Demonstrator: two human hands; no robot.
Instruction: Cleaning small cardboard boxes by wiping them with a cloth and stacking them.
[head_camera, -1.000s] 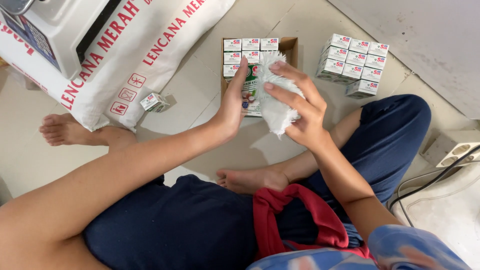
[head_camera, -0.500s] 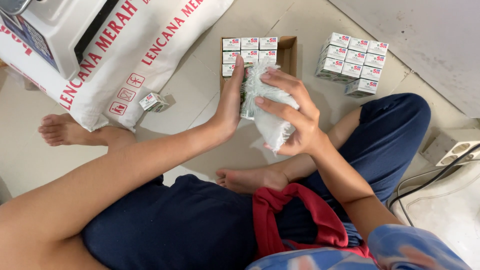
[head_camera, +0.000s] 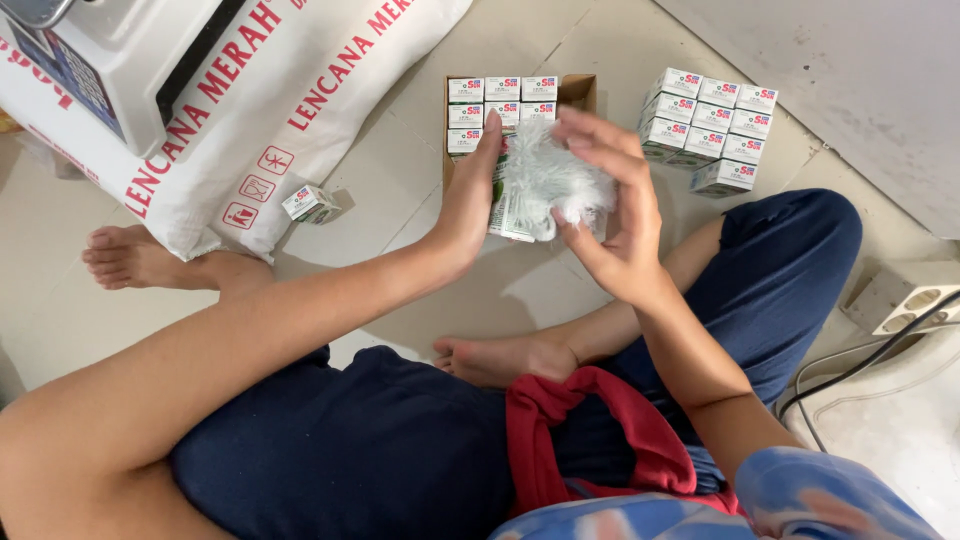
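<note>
We're mid-wrap, by the look of it: a pack of small boxes (head_camera: 510, 205) is held up between both hands, just in front of the open cardboard tray (head_camera: 580, 92) on the floor. Left hand (head_camera: 470, 195) lies flat against the pack's left side, fingers straight and pressed to it, steadying rather than clasping. Right hand (head_camera: 610, 215) is curled over the top and right side, fingers bent and gripping a crumpled clear plastic film (head_camera: 550, 175) that bunches over the pack.

Next move, we'd judge, needs the film drawn smooth and snug w/o letting the pack slip from the flat left palm; right-hand fingers would have to regrip the loose edge.

The pack itself: white w/ green print on its visible face, mostly hidden by film & hands, so we can't tell how many boxes it has. Film looks thin, wrinkled, whitish where it gathers.

Around: tray holds rows of small white boxes; a second stack of boxes (head_camera: 710, 125) sits to its right, apart; one loose box (head_camera: 308, 203) lies beside a big white sack (head_camera: 300, 90) w/ red lettering.
</note>
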